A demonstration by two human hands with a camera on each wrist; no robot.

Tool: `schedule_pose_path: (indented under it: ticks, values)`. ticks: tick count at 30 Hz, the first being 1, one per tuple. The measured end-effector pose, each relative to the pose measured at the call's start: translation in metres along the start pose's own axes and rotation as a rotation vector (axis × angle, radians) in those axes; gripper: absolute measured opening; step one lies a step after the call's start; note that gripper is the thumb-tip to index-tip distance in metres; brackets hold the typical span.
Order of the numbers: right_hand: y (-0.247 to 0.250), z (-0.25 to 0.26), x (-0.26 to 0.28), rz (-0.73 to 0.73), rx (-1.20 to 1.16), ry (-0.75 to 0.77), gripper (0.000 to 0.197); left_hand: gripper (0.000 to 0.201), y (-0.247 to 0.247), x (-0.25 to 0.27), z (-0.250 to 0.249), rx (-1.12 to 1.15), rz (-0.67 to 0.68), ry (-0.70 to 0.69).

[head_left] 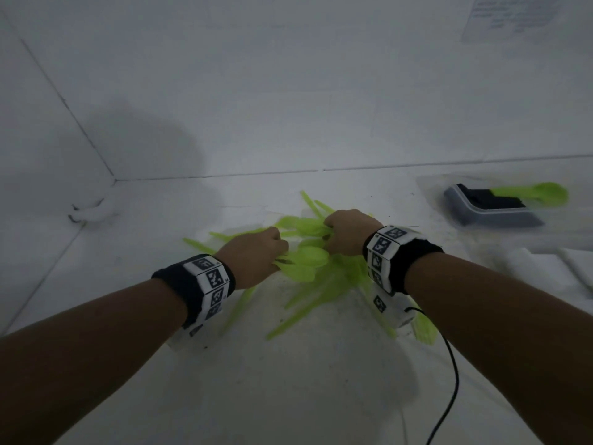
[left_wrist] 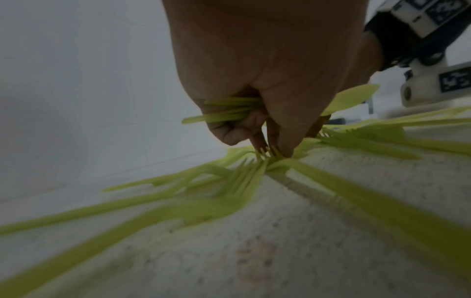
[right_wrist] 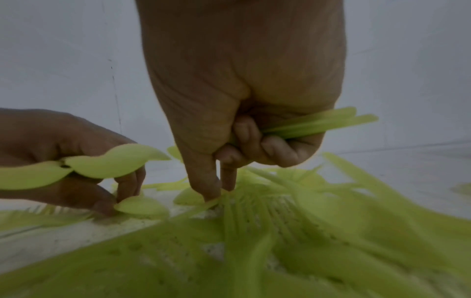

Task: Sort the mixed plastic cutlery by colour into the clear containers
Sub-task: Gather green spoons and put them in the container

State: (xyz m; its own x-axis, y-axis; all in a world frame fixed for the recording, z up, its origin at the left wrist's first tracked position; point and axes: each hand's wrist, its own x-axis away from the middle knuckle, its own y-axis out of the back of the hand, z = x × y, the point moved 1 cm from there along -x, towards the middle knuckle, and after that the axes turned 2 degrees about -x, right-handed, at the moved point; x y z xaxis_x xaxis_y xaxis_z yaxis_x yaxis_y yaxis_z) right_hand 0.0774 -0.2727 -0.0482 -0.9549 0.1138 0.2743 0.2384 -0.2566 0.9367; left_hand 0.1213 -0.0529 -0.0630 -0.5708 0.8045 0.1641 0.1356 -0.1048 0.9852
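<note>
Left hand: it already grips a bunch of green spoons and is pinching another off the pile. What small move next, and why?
Probably lift that pinched spoon clear and tuck it into the bunch the left hand grips. Thumb and fingertip already close on its bowl, and the clear container lies well off to the right.

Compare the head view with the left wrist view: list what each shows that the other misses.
Head only: the clear container at far right with a green spoon across it, both forearms, and a black cable.

Left wrist only: green handles bunched in the left hand's curled fingers, and its fingertips on fork tines.

Both: the green cutlery pile on the white surface.
</note>
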Motion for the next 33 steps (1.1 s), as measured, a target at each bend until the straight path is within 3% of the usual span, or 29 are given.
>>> schedule_pose_path:
  ticks: [4,9,13,17,20,23,29,33]
  values:
    - [-0.001,-0.003,-0.002,-0.025,0.006,0.002,0.041,0.027,0.004,0.002,-0.004,-0.02,-0.024,-0.034]
    - [-0.008,-0.012,-0.006,-0.096,-0.073,-0.011,0.025,0.024,0.012,0.007,-0.012,0.208,-0.129,0.003]
    - [0.003,-0.01,-0.003,-0.331,-0.348,-0.054,0.032,0.03,0.014,0.006,-0.016,0.295,-0.176,-0.001]
    - [0.027,-0.009,0.006,-0.579,-0.675,-0.106,0.025,0.058,0.017,0.0,-0.02,0.364,-0.213,0.007]
    - [0.04,-0.016,0.016,-0.683,-0.895,-0.145,0.024,0.057,0.016,-0.004,-0.025,0.38,-0.259,0.004]
    - [0.042,-0.033,0.024,-0.772,-1.013,-0.223,0.023,0.051,0.015,-0.009,-0.036,0.442,-0.205,-0.005]
    - [0.024,-0.07,0.048,-0.739,-1.055,-0.313,0.015,0.028,0.011,-0.016,-0.062,0.478,-0.158,-0.099]
    - [0.004,-0.097,0.06,-0.527,-0.934,-0.392,0.015,0.025,0.005,-0.023,-0.076,0.339,-0.049,-0.166]
